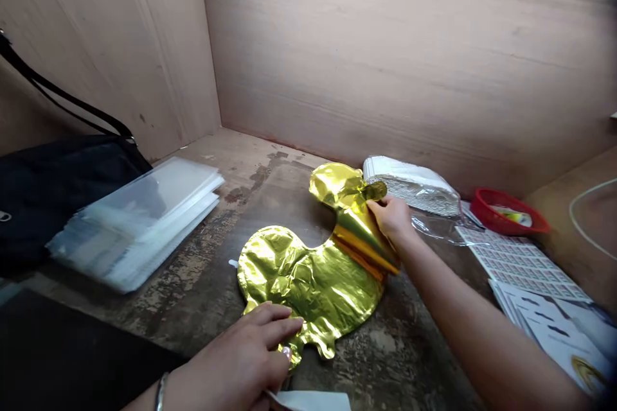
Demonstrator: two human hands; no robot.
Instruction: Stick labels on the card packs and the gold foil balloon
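Left hand: at the near edge, its fingers (283, 327) spread a little over the foil's near-left edge; whether the thumb pinches anything underneath I cannot tell.
Paper: a white slip (321, 400) sticks out from under the left hand.
Foil: gold and creased (318, 282), flat on the table (193, 279) just ahead and to the right of the left hand; its long axis runs away and rightward to the right hand.
Nearer hand: the left to the broad part, the right to the narrow part.
Cards: a pile (540, 321), right of the right forearm.
Right hand: thumb and fingers (378, 207) closed on the foil's narrow part, by the gathered tab; a folded flap stands just below them.
Sleeves: a clear stack (144, 218), well left of the right hand.
Pack: white, in clear wrap (412, 180), just beyond the right hand.
Basket: red (506, 228), farther right of it.
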